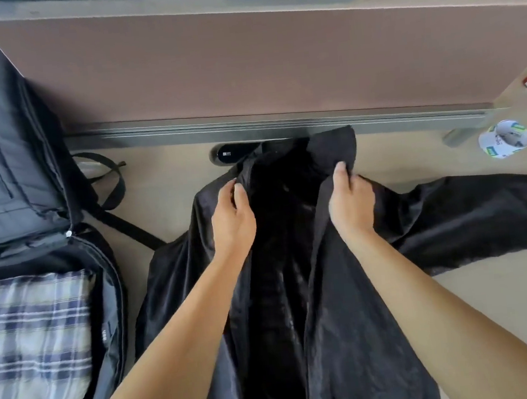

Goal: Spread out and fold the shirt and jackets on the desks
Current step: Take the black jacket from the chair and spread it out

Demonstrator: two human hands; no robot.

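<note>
- Black jacket (349,335): hem at 6 o'clock, nearest you, collar at 12. It lies lengthwise on the table (171,189), front open, one sleeve (466,212) flung out to 3.
- Left grip (233,216) pinches the front edge nr the collar; right grip (351,203) clamps the opp. edge.
- Step, prob.: spreading out; fold not yet begun.
- Next: draw both edges flat, find the 2nd sleeve (not visible).
- Plaid shirt (34,343) waits in the open bag (26,157) at 8 o'clock.
</note>
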